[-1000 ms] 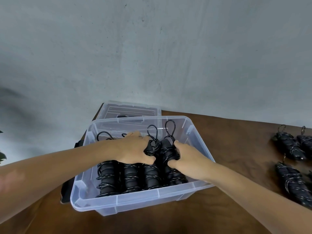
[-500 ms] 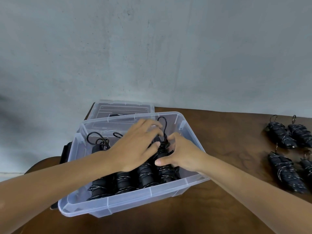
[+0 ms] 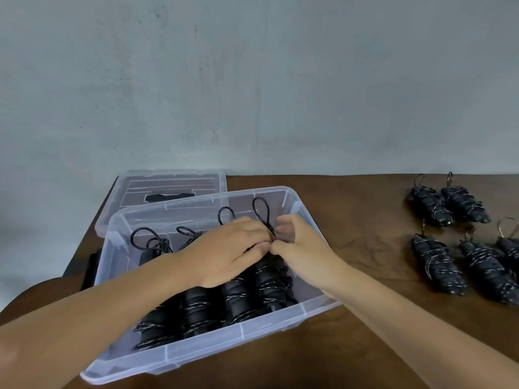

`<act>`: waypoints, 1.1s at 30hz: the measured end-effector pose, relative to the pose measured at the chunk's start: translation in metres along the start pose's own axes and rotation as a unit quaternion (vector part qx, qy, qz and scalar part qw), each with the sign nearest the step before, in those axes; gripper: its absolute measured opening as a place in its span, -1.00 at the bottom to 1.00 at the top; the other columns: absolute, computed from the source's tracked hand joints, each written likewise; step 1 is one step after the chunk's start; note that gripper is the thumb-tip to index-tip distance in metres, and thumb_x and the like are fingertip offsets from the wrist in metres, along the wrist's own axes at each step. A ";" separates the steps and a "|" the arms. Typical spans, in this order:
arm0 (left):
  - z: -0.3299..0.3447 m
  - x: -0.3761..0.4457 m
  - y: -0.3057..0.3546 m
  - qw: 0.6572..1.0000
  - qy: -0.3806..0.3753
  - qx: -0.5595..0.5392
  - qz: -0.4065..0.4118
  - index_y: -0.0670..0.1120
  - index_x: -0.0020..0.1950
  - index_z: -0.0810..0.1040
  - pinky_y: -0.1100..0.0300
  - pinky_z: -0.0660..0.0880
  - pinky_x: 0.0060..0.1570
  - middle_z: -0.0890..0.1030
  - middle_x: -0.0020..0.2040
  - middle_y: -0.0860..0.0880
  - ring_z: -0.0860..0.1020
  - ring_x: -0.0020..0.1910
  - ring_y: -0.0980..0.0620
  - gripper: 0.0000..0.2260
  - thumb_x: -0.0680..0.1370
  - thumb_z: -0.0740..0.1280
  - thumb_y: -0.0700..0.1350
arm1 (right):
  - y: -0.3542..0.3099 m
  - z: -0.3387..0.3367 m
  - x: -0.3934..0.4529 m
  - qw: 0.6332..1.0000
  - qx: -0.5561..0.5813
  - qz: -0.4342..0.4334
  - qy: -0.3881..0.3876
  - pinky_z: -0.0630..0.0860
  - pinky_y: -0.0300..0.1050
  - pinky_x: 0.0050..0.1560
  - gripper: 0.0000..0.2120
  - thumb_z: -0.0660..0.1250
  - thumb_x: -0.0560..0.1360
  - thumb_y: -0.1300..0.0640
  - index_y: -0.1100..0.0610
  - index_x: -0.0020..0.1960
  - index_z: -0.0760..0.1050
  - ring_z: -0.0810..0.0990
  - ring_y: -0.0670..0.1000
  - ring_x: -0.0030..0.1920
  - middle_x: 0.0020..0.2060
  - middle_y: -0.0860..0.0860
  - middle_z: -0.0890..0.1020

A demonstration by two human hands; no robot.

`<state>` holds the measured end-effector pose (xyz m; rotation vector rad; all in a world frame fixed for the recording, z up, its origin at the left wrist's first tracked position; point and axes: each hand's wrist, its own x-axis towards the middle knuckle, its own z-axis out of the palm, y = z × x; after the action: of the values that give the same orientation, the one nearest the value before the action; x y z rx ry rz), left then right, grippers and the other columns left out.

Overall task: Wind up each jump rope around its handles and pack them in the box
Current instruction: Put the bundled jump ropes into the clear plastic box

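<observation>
Clear plastic box (image 3: 302, 209) on the tabletop (image 3: 365, 248) holds four wound black jump ropes (image 3: 236, 301). Left hand (image 3: 227, 254) and right hand (image 3: 302, 248) meet over the rightmost bundle, fingertips pinching its loop (image 3: 261, 211). More bundles (image 3: 432, 262) lie well apart, right.

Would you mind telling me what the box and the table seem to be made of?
The box looks like clear, glossy plastic: the wound jump ropes show through its walls, and its rim catches light. The table looks like dark brown wood or wood veneer, with faint grain and a dull sheen.
</observation>
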<state>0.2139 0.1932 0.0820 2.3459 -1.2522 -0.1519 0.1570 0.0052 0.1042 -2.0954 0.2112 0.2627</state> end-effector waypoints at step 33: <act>0.065 0.194 0.089 0.994 -0.084 -0.045 0.061 0.09 0.23 0.71 0.21 0.43 0.31 0.54 0.27 0.14 0.50 0.27 0.17 -0.49 0.61 0.20 -0.45 | 0.102 -0.248 -0.030 0.909 0.377 -0.078 0.161 0.63 0.02 0.20 -0.75 0.21 0.65 0.25 0.29 0.27 0.54 0.70 0.18 0.13 0.10 0.23 0.70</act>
<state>0.2382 -0.0283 0.0887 2.2111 -1.4330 -0.3640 0.1271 -0.2583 0.1528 -1.3550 0.2853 -0.2409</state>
